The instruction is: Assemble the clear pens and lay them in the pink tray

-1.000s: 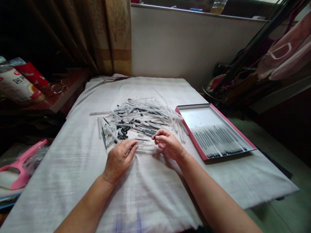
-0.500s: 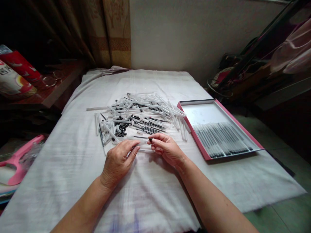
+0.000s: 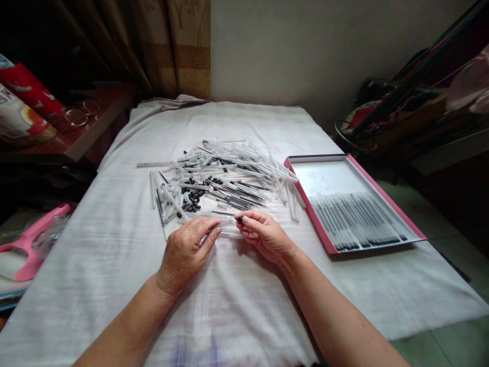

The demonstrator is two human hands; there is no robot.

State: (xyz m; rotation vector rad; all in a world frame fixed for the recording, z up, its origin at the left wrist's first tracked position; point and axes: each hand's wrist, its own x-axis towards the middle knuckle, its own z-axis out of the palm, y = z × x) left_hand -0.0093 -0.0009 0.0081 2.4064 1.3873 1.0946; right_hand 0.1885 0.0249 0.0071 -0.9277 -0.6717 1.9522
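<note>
Holding a translucent tube (image 3: pixel 226 223), left hand (image 3: pixel 189 243) faces right hand (image 3: pixel 264 233) pinching a black cap (image 3: pixel 239 219).

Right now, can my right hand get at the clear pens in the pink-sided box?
Probably yes: the open box sits right of your right hand, with cloth between and nothing covering the clear pens, though that hand pinches a small black plug.
</note>
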